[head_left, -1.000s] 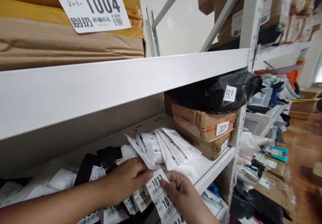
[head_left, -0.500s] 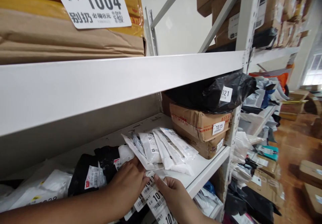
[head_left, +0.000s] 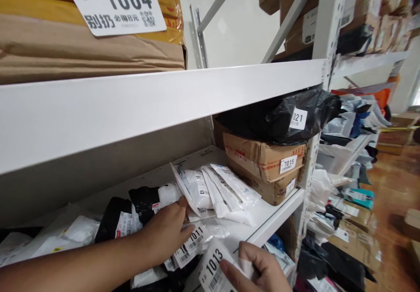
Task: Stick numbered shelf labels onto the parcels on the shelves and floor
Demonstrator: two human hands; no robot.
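Observation:
My left hand (head_left: 169,228) reaches into the lower shelf, its fingers curled on a plastic-wrapped parcel (head_left: 215,231) among a row of standing parcels; the fingertips are partly hidden. Just by its thumb a white label printed 1011 (head_left: 196,238) lies on that parcel, overlapping another label. In front of the shelf edge, my right hand (head_left: 259,268) pinches a strip of white number labels (head_left: 213,268), the top one reading 1013. White parcels (head_left: 200,189) lean together beyond my left hand. A black parcel (head_left: 144,202) stands behind my left wrist.
A white shelf beam (head_left: 164,95) crosses above my hands, with a cardboard box labelled 1004 (head_left: 98,56) over it. Cardboard boxes (head_left: 262,156) under a black bag (head_left: 278,119) stand by the upright (head_left: 328,38). More parcels (head_left: 344,222) fill the racks at right.
My right hand has moved right and down, away from my left hand, carrying the label strip. The 1011 label now stays on the parcel by my left thumb. The view has shifted slightly.

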